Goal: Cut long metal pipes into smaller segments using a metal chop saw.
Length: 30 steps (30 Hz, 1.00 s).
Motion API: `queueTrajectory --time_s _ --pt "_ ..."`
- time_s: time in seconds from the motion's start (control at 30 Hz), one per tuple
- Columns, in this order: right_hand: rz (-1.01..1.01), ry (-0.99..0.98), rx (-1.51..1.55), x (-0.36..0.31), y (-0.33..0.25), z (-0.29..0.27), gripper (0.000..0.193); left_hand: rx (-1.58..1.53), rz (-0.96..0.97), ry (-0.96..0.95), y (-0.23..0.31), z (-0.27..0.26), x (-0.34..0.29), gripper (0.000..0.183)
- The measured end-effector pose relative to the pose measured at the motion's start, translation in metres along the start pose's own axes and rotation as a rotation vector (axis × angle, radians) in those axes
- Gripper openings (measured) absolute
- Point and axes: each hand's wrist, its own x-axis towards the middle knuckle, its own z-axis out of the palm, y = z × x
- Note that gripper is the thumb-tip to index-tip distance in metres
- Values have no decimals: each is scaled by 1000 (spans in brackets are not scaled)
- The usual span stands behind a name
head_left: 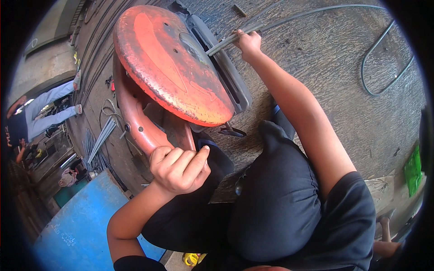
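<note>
An orange cut-off saw (pixel 165 67) with a scuffed round blade guard stands on the floor in front of me. My left hand (pixel 180 170) is closed around the end of the saw's orange arm (pixel 141 128), which serves as its handle. Thin grey metal rods (pixel 271 26) run into the saw's side beneath the guard. My right hand (pixel 248 44) grips these rods just right of the saw, fingers wrapped round them. The blade and the rods' far ends are hidden by the guard.
Bundled metal rods (pixel 103 139) lie on the floor at left, near a blue sheet (pixel 86 221). Another person (pixel 45 108) stands at far left. A bent grey bar or hose (pixel 364 67) and a green plastic item (pixel 412 171) lie at right. Another person's bare legs (pixel 385 237) show lower right.
</note>
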Motion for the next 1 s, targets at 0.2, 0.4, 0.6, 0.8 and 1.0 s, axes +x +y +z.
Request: queueTrajectory --time_s 0.2,0.4,0.6,0.8,1.0 --pt "42 -30 -36 -4 -7 -1 18 1 -3 2 0 1 0 18" --pt "-47 -16 -117 0 2 -1 18 -3 -3 6 0 1 0 18" --pt "-70 51 -88 1 5 0 16 -7 -5 3 0 1 0 19" --pt "-63 19 -145 -1 1 1 18 10 7 30 0 2 0 20" --pt "-106 -13 -119 3 10 -2 18 -2 -1 3 1 1 0 19"
